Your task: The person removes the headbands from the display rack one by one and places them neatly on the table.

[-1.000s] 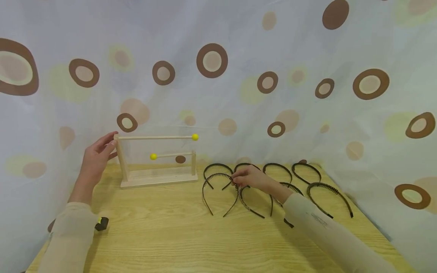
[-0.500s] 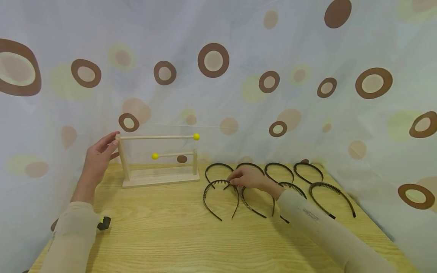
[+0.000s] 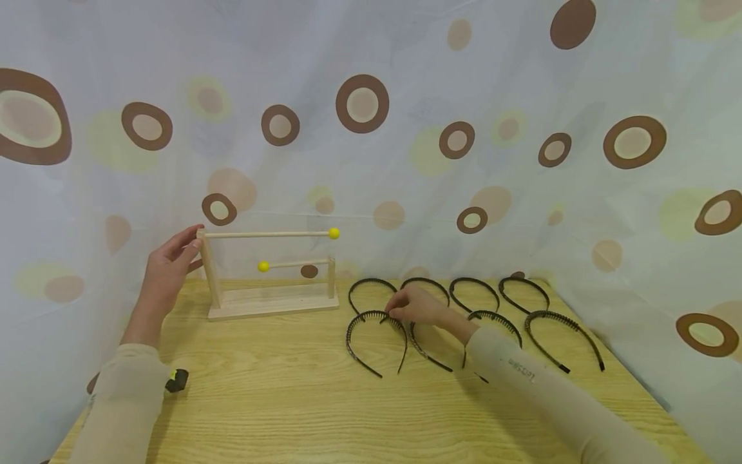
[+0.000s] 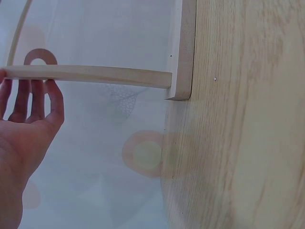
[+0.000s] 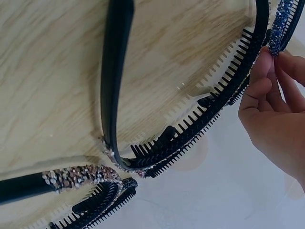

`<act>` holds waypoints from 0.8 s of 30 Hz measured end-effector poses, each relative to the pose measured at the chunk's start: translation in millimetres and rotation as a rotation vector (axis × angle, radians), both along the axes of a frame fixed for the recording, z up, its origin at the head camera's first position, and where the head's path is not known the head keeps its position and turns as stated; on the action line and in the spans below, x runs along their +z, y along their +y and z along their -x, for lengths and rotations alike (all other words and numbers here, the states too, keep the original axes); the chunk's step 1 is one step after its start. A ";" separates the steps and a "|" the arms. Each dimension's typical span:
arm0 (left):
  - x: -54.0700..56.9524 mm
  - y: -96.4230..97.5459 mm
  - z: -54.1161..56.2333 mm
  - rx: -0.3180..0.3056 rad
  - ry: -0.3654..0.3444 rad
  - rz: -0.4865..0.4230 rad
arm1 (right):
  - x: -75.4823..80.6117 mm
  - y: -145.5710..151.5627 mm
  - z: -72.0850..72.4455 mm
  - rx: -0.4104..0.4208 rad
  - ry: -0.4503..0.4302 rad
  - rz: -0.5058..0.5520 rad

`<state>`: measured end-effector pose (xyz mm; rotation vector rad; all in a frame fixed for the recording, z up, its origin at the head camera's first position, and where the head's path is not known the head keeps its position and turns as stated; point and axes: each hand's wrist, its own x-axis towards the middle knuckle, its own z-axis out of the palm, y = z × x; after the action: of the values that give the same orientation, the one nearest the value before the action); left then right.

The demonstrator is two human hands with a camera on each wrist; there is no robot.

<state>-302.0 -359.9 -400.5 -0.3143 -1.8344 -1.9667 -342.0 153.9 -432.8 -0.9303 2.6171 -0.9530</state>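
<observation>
My left hand (image 3: pixel 164 270) grips the top of the taller post (image 3: pixel 210 277) of a wooden rack, thumb in front and fingers behind. Two dowels (image 3: pixel 266 234) run sideways from the rack's posts, each tipped with a yellow ball (image 3: pixel 333 233). In the left wrist view, fingertips of the left hand (image 4: pixel 28 133) lie along the post (image 4: pixel 109 75). On the right, my right hand (image 3: pixel 420 307) pinches the top of the front-left toothed headband (image 3: pixel 365 315). Blue glitter (image 5: pixel 282 21) covers this headband's band, between thumb and fingers of the right hand (image 5: pixel 281 109).
Several black headbands lie in two rows; one back-row headband (image 3: pixel 475 279) and the front-right headband (image 3: pixel 551 314) are among them. A small black object (image 3: pixel 177 380) lies by my left sleeve. Behind the wooden table (image 3: pixel 278 399) hangs a dotted curtain (image 3: pixel 400 58).
The front-left headband has come down and slightly toward me, its ends swinging rightward, with my right hand still at its top. My left hand keeps its hold on the rack.
</observation>
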 end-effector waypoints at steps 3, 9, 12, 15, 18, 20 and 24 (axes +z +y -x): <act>0.2 0.2 0.4 -0.001 0.002 -0.001 | -1.2 -0.2 0.0 0.007 0.034 -0.019; 0.9 1.6 -1.2 0.000 0.006 -0.009 | -3.8 -1.3 -2.2 0.021 0.050 -0.026; 1.1 2.4 -1.9 -0.005 0.012 -0.015 | -6.7 -1.2 -2.8 0.010 0.040 -0.031; 0.8 2.5 -2.2 -0.014 0.017 -0.020 | -9.5 -1.2 -3.5 -0.005 0.038 -0.038; 0.5 2.4 -2.4 -0.017 0.022 -0.021 | -10.7 -1.4 -4.4 -0.001 0.053 -0.034; 0.5 2.4 -2.4 -0.016 0.023 -0.019 | -10.6 -1.5 -5.3 0.004 0.058 -0.029; 1.0 2.6 -2.0 -0.010 0.017 -0.010 | -10.3 -1.7 -7.0 0.001 0.054 -0.024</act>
<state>-300.0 -357.3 -399.4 -0.3365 -1.8156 -1.9733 -335.0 152.2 -443.1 -0.9645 2.6657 -0.9061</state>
